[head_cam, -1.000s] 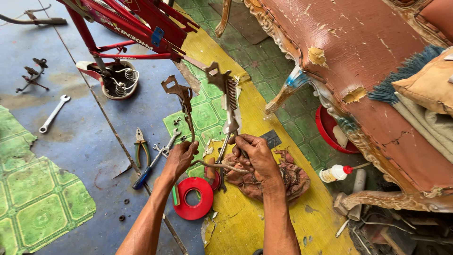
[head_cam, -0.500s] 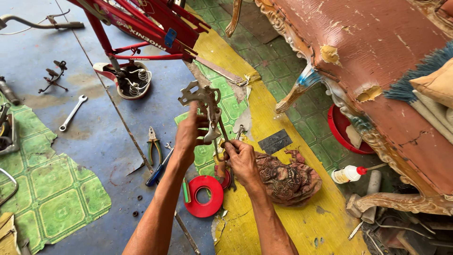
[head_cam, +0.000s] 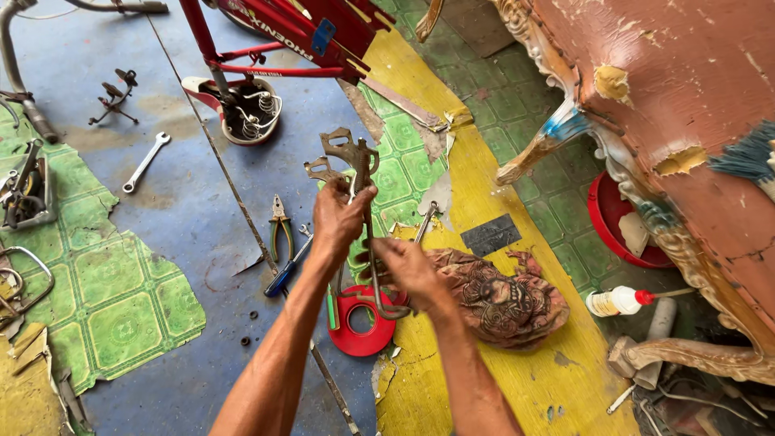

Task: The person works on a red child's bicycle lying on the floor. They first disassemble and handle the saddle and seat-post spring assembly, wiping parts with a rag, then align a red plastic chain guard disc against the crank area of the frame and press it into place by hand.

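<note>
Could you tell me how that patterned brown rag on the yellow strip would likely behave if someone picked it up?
The patterned rag lies crumpled in soft folds, so it would probably hang limp and sag from whichever corner is gripped. It looks like thin cloth, likely light for its size. Bunched flat on the yellow floor strip, it seems unlikely to roll or slip.

Both forearms are showing bare, with no sleeves, gloves, rings or watch covering the left hand (head_cam: 339,220) or right hand (head_cam: 408,270).

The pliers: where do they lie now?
In the head view, the pliers lie on the blue floor, just left of the left hand, above the blue-handled screwdriver.
</note>
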Tool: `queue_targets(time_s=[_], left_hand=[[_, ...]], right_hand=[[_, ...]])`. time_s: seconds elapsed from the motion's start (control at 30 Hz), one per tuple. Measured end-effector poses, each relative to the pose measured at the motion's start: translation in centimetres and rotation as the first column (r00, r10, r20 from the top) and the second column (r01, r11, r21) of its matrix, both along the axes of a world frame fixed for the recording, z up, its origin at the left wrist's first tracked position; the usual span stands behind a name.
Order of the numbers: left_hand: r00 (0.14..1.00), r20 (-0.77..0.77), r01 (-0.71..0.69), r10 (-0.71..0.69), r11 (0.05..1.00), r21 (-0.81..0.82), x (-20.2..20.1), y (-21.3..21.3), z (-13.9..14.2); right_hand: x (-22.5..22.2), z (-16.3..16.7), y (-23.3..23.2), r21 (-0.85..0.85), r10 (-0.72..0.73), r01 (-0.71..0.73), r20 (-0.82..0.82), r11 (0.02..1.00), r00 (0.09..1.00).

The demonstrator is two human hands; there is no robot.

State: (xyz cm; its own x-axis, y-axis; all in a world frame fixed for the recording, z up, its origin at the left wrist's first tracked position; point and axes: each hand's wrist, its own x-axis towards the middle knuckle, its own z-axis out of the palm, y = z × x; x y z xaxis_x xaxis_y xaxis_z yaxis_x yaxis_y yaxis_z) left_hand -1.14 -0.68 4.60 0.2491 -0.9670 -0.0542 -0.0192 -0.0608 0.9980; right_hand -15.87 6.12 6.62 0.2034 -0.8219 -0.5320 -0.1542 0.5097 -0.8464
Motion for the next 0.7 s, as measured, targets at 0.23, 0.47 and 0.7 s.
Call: queue_targets(time_s=[0.23, 0.47, 0.7], left_hand=[[0.962, -0.261, 0.128, -0.086, 0.980, 0.150, 0.6, -0.5, -0.8], [0.976, -0.155, 0.173, -0.150, 0.974, 0.144, 0.7, -0.2, -1.2], [0.929, 0.159, 0.275, -0.335, 0.910, 0.309, 2.6, -1.7, 0.1]], right_hand=[[-5.9, -6.3, -2.3, -0.166, 0.025, -0.176, -0.656, 0.970, 0.755], [-6.0, -18.4, 0.4, -0.585, -0.199, -0.415, -0.713, 0.696, 0.672], [-6.8, -14.5, -2.2, -0.361, -0.321, 0.113, -0.591, 0.926, 0.740]])
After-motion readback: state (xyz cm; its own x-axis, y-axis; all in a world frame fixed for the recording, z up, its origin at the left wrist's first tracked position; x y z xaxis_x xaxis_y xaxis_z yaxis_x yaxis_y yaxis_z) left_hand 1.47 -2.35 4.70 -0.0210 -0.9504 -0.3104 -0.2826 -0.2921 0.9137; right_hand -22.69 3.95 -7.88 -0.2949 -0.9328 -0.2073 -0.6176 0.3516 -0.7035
